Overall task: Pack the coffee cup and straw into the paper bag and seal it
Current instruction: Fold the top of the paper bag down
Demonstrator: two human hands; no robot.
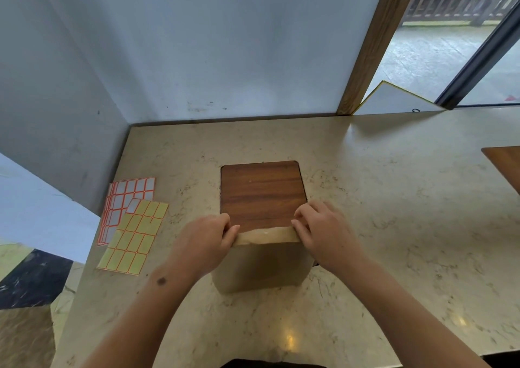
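Your paper bag (261, 266) stands upright on the desk (394, 212), partly on the near edge of a wooden board (261, 193). Two sticker sheets (132, 227) lie overlapping to its left, near the wall (56, 100).

A beige marble counter (380, 198) carries a wooden board (261, 190), sticker sheets (132, 227) and the paper bag (261, 266).

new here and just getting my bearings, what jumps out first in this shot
Two bare hands meet at centre: the left hand and right hand pinch the folded top edge of a brown paper bag standing on the marble counter. Behind it lies a dark wooden board; left of it, sticker sheets.
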